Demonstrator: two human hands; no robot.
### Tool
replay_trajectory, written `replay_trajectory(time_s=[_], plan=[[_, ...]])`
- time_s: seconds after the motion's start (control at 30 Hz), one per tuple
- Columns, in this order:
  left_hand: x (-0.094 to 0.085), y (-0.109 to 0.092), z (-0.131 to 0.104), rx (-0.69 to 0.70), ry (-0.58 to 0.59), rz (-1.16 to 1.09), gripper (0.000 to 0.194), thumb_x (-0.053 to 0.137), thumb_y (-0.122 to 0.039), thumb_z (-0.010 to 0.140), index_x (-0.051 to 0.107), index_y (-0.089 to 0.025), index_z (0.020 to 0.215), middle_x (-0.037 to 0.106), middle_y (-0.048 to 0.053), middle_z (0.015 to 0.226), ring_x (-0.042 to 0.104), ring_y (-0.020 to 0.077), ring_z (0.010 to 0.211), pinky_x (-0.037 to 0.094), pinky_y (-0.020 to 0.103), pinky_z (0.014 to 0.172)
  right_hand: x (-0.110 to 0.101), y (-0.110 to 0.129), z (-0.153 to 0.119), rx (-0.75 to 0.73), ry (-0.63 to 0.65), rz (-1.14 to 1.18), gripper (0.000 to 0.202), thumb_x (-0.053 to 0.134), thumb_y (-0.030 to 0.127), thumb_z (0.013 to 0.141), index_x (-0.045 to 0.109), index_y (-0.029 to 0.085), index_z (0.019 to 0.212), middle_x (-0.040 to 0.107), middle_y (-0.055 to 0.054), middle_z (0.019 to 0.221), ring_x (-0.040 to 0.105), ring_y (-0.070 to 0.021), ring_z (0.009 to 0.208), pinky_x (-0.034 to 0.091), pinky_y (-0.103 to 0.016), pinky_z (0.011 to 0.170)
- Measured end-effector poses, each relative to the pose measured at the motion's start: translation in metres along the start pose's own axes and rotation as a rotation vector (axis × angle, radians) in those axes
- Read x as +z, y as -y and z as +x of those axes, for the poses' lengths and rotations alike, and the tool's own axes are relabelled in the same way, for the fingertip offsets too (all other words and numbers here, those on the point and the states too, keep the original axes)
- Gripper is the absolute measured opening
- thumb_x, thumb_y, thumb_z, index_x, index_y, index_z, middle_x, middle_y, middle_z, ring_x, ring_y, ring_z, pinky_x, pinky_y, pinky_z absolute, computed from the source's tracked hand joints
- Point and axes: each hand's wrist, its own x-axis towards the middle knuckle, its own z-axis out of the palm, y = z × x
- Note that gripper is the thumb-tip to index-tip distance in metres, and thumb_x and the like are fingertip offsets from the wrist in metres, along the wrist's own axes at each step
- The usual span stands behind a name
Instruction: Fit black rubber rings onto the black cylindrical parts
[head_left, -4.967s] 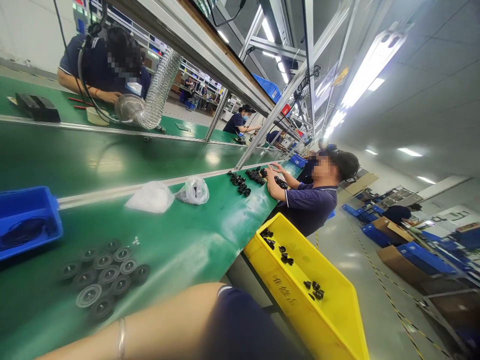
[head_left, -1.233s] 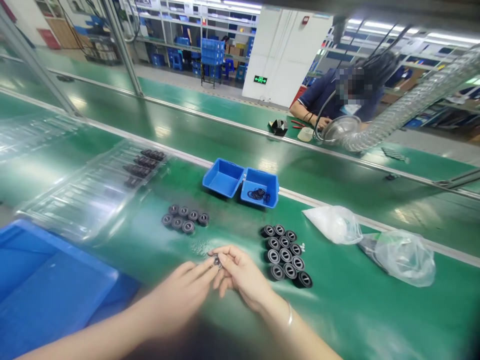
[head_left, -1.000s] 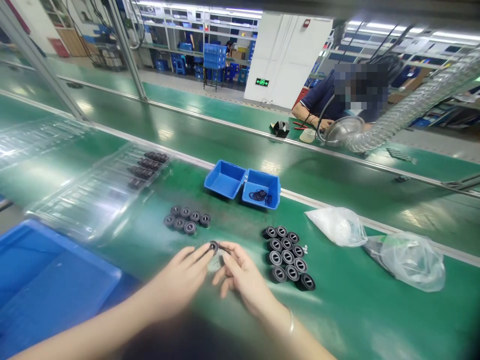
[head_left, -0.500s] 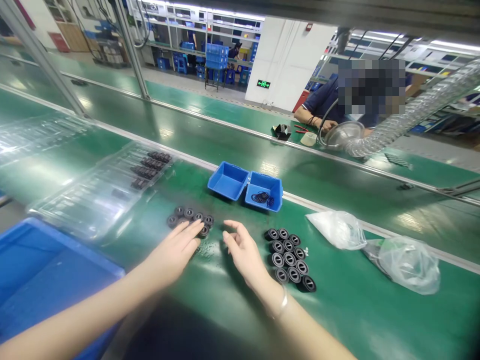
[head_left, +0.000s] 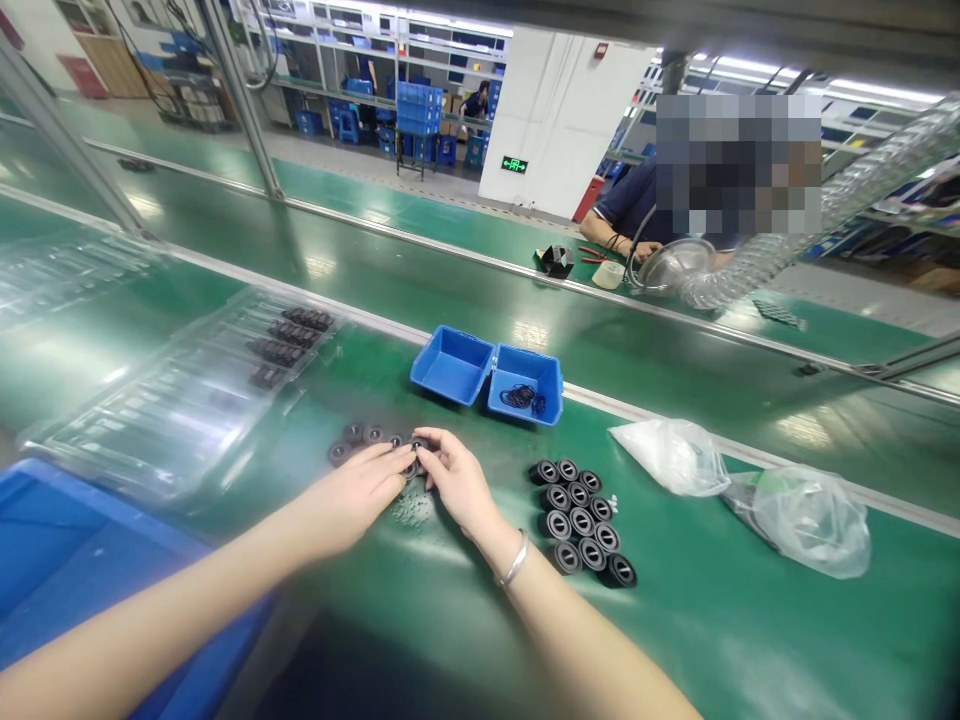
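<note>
On the green bench, a cluster of black round parts (head_left: pixel 354 433) lies in front of me, partly covered by my hands. My left hand (head_left: pixel 360 495) rests over its near side, fingers stretched out and fingertips touching the parts. From the right, my right hand (head_left: pixel 457 485) has its thumb and fingers closed around a black round part (head_left: pixel 420 443) at the cluster's right end. Small clear bits (head_left: pixel 411 508) are scattered on the bench just below the hands. To the right stands a second group of black round parts (head_left: pixel 581 521) in rows, each with a light slot on top.
Two small blue bins (head_left: pixel 454 368) stand behind the hands, the right one holding black rings (head_left: pixel 523 397). Plastic bags (head_left: pixel 667 457) lie at right. A clear tray (head_left: pixel 172 400) with dark parts and a large blue crate (head_left: pixel 90 560) are at left. Across the bench, a person works.
My right hand has moved left to the cluster and closed on a round part at its right end. My left hand stays over the cluster. The view has shifted slightly.
</note>
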Motion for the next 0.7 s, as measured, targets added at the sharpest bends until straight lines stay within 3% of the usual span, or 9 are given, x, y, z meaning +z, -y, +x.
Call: replay_trajectory(time_s=[0.1, 0.3, 0.4, 0.53, 0.7], plan=[[-0.002, 0.0, 0.001, 0.011, -0.004, -0.027, 0.037, 0.033, 0.0, 0.092, 0.06, -0.008, 0.115, 0.058, 0.019, 0.135, 0.048, 0.0252, 0.133, 0.045, 0.048, 0.109, -0.002, -0.001, 0.001, 0.024, 0.022, 0.038, 0.032, 0.058, 0.033, 0.087, 0.062, 0.021, 0.116, 0.061, 0.002, 0.07, 0.052, -0.0103, 0.054, 0.045, -0.025, 0.056], [-0.007, -0.004, 0.008, -0.019, 0.11, -0.03, 0.037, 0.037, 0.0, 0.088, 0.059, -0.005, 0.118, 0.06, 0.021, 0.131, 0.051, 0.0288, 0.13, 0.043, 0.05, 0.11, -0.003, 0.0, 0.003, 0.052, 0.078, 0.097, 0.032, 0.056, 0.031, 0.087, 0.062, 0.017, 0.116, 0.057, 0.003, 0.063, 0.053, -0.0107, 0.055, 0.046, -0.024, 0.056], [-0.007, -0.003, 0.006, -0.002, 0.08, -0.015, 0.035, 0.036, -0.001, 0.09, 0.06, -0.007, 0.114, 0.06, 0.019, 0.132, 0.051, 0.0267, 0.13, 0.043, 0.049, 0.11, -0.003, 0.0, 0.003, 0.037, 0.076, 0.107, 0.033, 0.057, 0.03, 0.087, 0.062, 0.016, 0.116, 0.058, 0.003, 0.065, 0.054, -0.0104, 0.056, 0.047, -0.024, 0.057], [-0.004, -0.003, -0.001, -0.046, -0.006, 0.035, 0.038, 0.031, 0.002, 0.091, 0.06, -0.009, 0.114, 0.053, 0.018, 0.141, 0.041, 0.0262, 0.139, 0.039, 0.051, 0.113, -0.003, -0.002, 0.003, 0.025, 0.076, 0.115, 0.033, 0.056, 0.029, 0.087, 0.063, 0.017, 0.117, 0.06, 0.003, 0.066, 0.054, -0.0097, 0.055, 0.046, -0.024, 0.057], [-0.002, -0.003, -0.004, -0.051, 0.014, 0.037, 0.041, 0.031, 0.004, 0.09, 0.06, -0.008, 0.117, 0.055, 0.019, 0.138, 0.044, 0.0248, 0.137, 0.039, 0.052, 0.114, -0.004, -0.001, 0.002, 0.024, 0.095, 0.114, 0.034, 0.06, 0.03, 0.086, 0.063, 0.018, 0.118, 0.062, 0.002, 0.068, 0.055, -0.0099, 0.057, 0.047, -0.024, 0.059]])
